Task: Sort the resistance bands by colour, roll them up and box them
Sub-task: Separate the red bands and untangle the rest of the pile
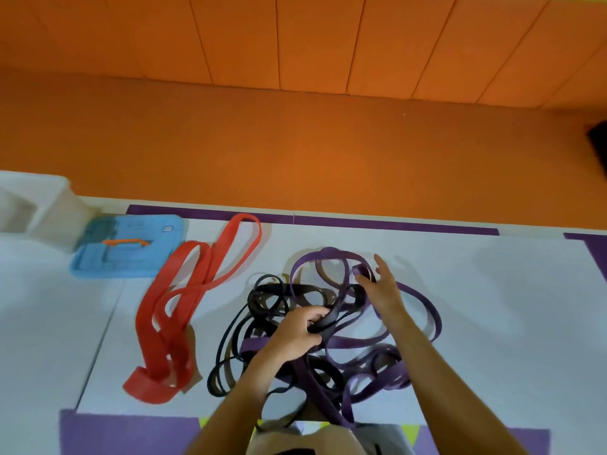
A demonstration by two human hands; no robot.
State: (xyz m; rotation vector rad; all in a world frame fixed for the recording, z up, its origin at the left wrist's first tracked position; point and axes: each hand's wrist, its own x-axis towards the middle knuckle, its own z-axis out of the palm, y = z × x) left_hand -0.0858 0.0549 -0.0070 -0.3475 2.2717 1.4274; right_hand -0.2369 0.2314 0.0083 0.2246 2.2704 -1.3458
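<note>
A tangled heap of black bands [262, 300] and purple bands [368, 343] lies on the white surface in front of me. My left hand [300, 333] grips a black band loop at the heap's middle. Above the purple loops my right hand [382, 290] reaches forward with its fingers spread, touching a purple band near the heap's far side. The red bands [184, 297] lie apart to the left, stretched out in long loops.
A blue lid or tray with an orange handle [131, 247] lies at the far left, beside a white plastic box [36, 205]. An orange floor and wall [295, 142] lie beyond the white mat [492, 307]. Purple mat sections border the near edge.
</note>
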